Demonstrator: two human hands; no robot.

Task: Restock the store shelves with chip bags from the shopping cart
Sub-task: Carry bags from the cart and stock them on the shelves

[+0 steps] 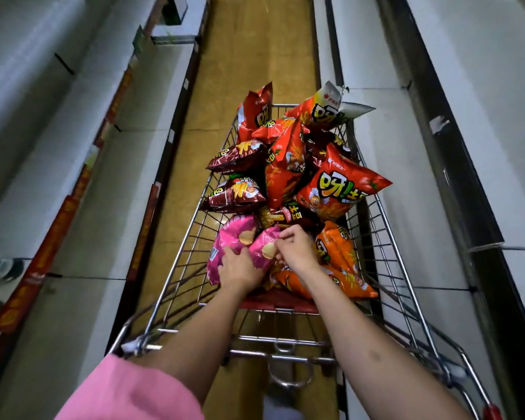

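Right now both hands are reaching into the shopping cart, working on the pink chip bags lying at the near left of the pile. The left hand is pressing down over the nearer pink bag with fingers curling around its edge, and the right hand is pinching the top of the same bag, just beside the orange bags. Red and dark maroon bags are heaping up toward the far end of the cart, some leaning over the wire rim. White shelves are running along both sides of the aisle, the left one sitting bare beside the cart.

To lift well, the person is probably better off taking the bag by its sealed edges rather than squeezing the puffed middle, since the chips are crushing easily, and drawing it straight up so neighbouring bags are not tumbling out over the side
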